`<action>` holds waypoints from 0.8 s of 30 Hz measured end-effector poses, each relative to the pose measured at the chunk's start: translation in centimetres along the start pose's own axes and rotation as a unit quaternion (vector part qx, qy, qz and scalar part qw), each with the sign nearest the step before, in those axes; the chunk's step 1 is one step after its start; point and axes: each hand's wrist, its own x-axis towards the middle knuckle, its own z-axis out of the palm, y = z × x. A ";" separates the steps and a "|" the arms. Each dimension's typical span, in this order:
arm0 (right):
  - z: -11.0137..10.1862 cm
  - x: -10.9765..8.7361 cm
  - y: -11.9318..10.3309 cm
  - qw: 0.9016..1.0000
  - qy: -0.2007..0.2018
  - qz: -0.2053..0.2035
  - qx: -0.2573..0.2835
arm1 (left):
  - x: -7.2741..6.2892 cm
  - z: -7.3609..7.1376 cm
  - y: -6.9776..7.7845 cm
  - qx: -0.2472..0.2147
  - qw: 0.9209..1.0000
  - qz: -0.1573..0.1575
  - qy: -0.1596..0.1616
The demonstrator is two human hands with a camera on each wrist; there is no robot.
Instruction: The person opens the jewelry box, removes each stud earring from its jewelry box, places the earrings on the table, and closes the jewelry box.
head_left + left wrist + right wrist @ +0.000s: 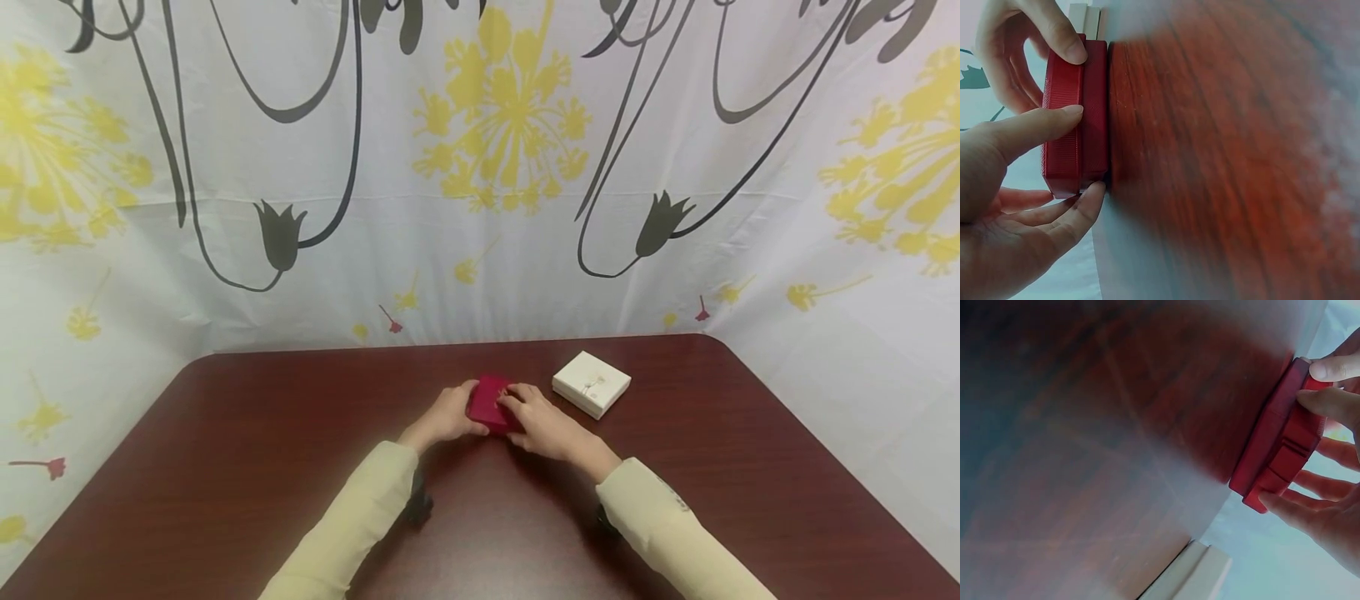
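Head view: The landmark is the white box (588, 381). The red box (489, 404) lies to its left and slightly nearer the person, apart from it, on the table (262, 475). The left hand (447, 414) grips the red box on the side facing away from the white box. The right hand (547, 427) holds the side facing the white box, with some fingers over the top.

Left wrist view: The red box shows a ribbed upper part (1062, 150) and a smooth lower part (1095, 106), divided by a seam. The left thumb (1050, 127) presses the ribbed part, while its fingertips reach the end near the smooth part. Caution: a grip bridging the seam could clamp both parts together, so that an upward pull would raise the whole box.

Right wrist view: The right hand pinches the red box between thumb and fingers; the white box stands beyond its end. Whether the two parts have separated cannot be told. Uneven force from the two hands could cock the upper part and jam it; a sudden release could tip out any contents.
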 end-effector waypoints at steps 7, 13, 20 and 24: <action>-0.1 -0.4 -0.4 1.000 0.002 -0.019 0.005 | -0.8 -0.1 0.0 -0.007 1.000 0.014 -0.010; -0.5 -0.7 -1.0 1.000 -0.009 -0.025 0.007 | -1.6 -0.3 0.0 -0.010 0.999 0.032 -0.018; -0.7 -1.0 -1.7 0.999 -0.024 -0.029 0.016 | -2.7 -0.4 -0.1 -0.001 0.998 0.056 -0.017; -0.9 -1.2 -2.0 0.999 -0.031 -0.034 0.022 | -3.1 -0.6 -0.1 -0.004 0.998 0.056 -0.021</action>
